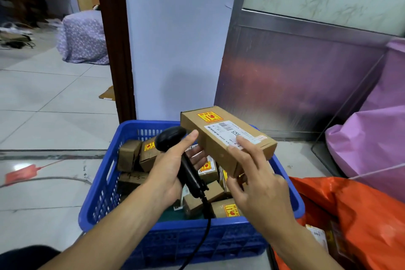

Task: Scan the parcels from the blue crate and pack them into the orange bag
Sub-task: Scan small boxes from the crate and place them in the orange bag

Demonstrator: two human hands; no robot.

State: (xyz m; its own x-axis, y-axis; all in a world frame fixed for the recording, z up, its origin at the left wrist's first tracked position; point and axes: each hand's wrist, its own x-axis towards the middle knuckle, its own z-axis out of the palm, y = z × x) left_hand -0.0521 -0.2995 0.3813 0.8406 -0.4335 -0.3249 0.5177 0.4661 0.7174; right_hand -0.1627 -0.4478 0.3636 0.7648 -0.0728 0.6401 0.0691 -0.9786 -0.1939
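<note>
A long cardboard parcel (228, 138) with a white label and a yellow sticker is held above the blue crate (105, 199). My right hand (256, 180) grips its near end, thumb on the label. My left hand (173, 166) holds the black corded barcode scanner (175, 149), and its thumb touches the parcel's left side. Several small cardboard parcels (140, 155) lie inside the crate. The orange bag (355, 215) stands open at the lower right, with a parcel (317, 237) showing inside it.
A purple bag (372, 142) leans against the metal wall panel on the right. A red tag (20, 174) and a cable lie on the tiled floor to the left. A dark door frame (116, 50) rises behind the crate.
</note>
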